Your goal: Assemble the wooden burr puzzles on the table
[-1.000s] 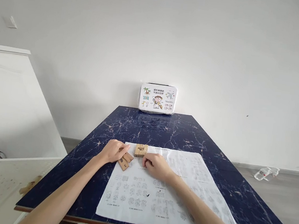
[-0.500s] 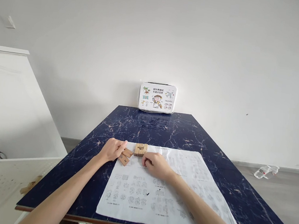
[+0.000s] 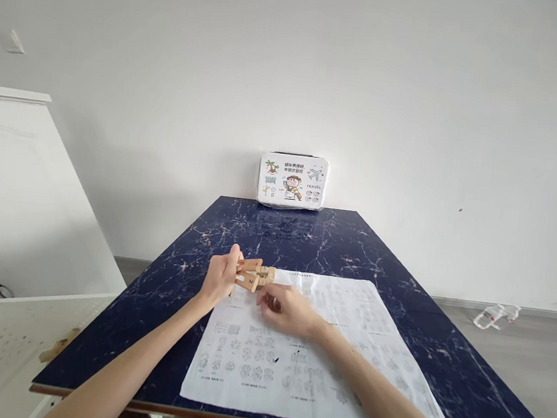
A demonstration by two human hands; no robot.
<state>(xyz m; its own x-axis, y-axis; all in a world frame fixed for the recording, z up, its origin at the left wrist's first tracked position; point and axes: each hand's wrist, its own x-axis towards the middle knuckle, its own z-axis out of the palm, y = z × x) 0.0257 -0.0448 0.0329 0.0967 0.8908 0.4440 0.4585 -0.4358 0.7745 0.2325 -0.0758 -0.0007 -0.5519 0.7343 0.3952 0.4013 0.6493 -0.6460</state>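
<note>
In the head view, the table [image 3: 329,248] stretches past the sheet [image 3: 237,392] to a case [image 3: 292,181] at its far edge. The left hand [image 3: 221,273] grasps wooden pieces [image 3: 249,281] beside the block [image 3: 265,276]; the right hand [image 3: 290,309] curls at the block's near side, its grip unclear.

The left hand [image 3: 219,276] grips a fan of flat wooden puzzle pieces [image 3: 249,280], one marked 2, beside a small wooden block assembly [image 3: 271,274]; whether they touch is unclear. The right hand [image 3: 290,309] curls just in front of the assembly, above a printed diagram sheet [image 3: 237,395] on a blue marbled table [image 3: 162,350]. A white cartoon-printed case [image 3: 292,182] reading "TRAVEL" stands at the far edge.
</note>
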